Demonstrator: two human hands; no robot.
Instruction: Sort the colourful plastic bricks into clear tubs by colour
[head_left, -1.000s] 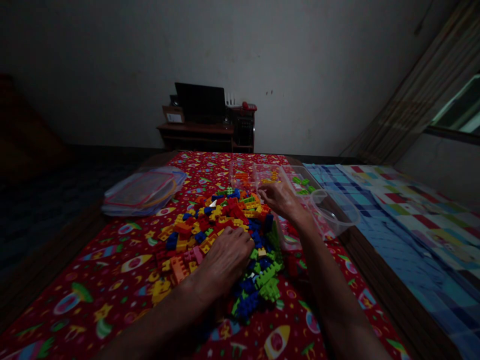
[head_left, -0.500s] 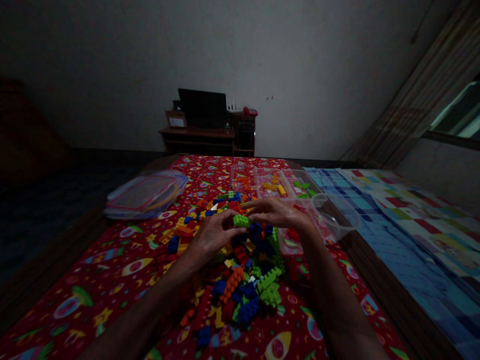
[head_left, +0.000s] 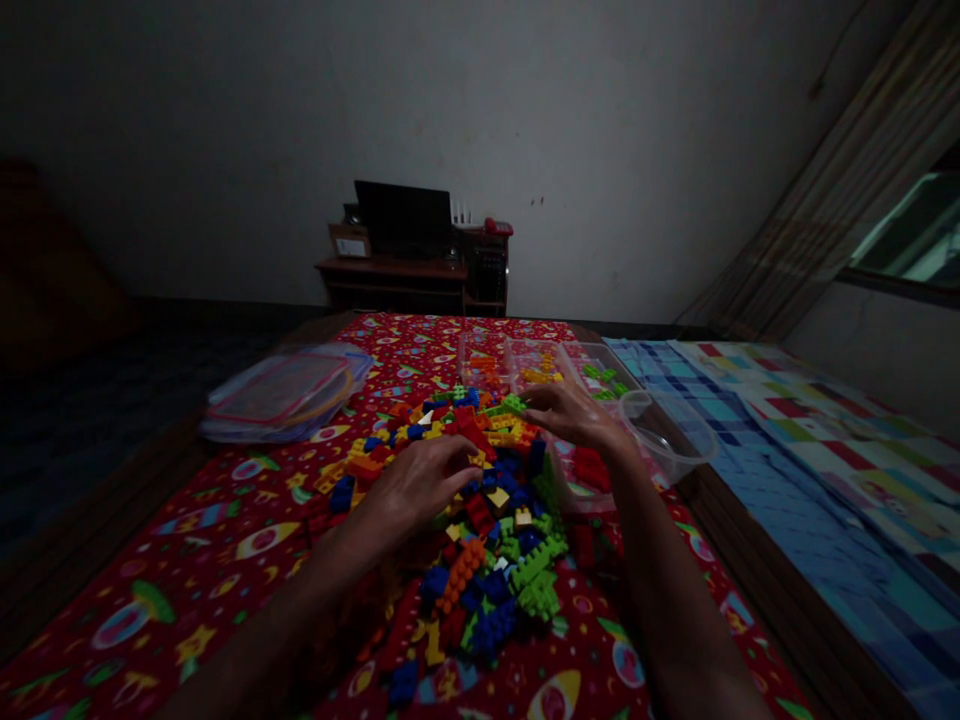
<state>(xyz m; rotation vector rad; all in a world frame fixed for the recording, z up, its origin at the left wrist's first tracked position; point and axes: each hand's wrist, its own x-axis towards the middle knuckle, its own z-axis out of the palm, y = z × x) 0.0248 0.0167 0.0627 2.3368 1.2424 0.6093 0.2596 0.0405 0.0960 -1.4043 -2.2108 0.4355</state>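
Observation:
A heap of toy building bricks (head_left: pixel 465 578) in red, blue, yellow, orange and green covers the middle of the red patterned cloth. My right hand (head_left: pixel 574 415) is over the far right side of the heap, its fingertips pinching a light green brick (head_left: pixel 514 404). Lower and to the left, my left hand (head_left: pixel 427 478) hovers at the heap with thumb and fingers apart, nothing visible between them. Just beyond my right hand lies a clear divided tray (head_left: pixel 510 365). Its compartments hold orange bricks (head_left: pixel 486 368), yellow bricks (head_left: pixel 544 372), green bricks (head_left: pixel 604 378) and red bricks (head_left: pixel 591 468).
A clear plastic bowl (head_left: pixel 701 435) sits at the tray's right edge. Stacked clear lids (head_left: pixel 277 395) lie on the left of the cloth (head_left: pixel 262 540). Behind the table is a desk (head_left: pixel 390 268) with a monitor (head_left: pixel 403 215). A bed with checked covers (head_left: pixel 795 500) borders the right side.
The green brick has gone from between both hands to my right hand alone, farther away and slightly right. My left hand has let go and lowered a little.

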